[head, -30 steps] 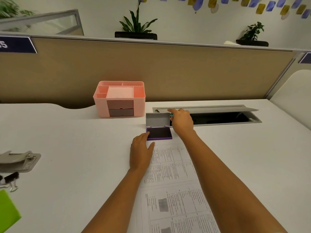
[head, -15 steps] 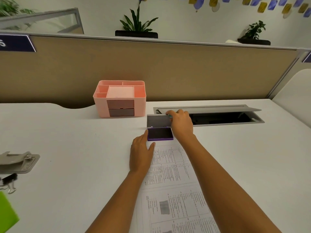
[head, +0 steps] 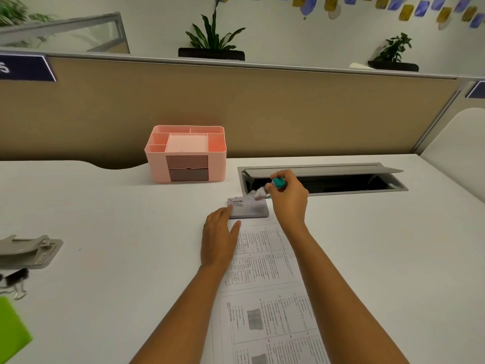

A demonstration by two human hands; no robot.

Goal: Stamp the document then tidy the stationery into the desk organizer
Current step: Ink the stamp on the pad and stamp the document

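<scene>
A grey ink pad (head: 248,208) lies with its lid down at the top edge of the printed document (head: 265,282) on the white desk. My left hand (head: 220,239) lies flat on the document's left margin, fingertips touching the pad's left side. My right hand (head: 288,199) grips a small stamp with a teal top (head: 277,183), held just above the pad's back right corner. The pink desk organizer (head: 185,153) stands behind and to the left, against the partition.
An open grey cable tray (head: 322,179) is sunk into the desk behind my right hand. A grey hole punch (head: 29,249), a black binder clip (head: 14,278) and a green sheet (head: 11,329) sit at the left edge. A tan partition closes the back.
The ink pad's lid, upright a second ago with the purple pad showing, is now down. My right hand has come off the lid and holds the teal stamp above the pad.
</scene>
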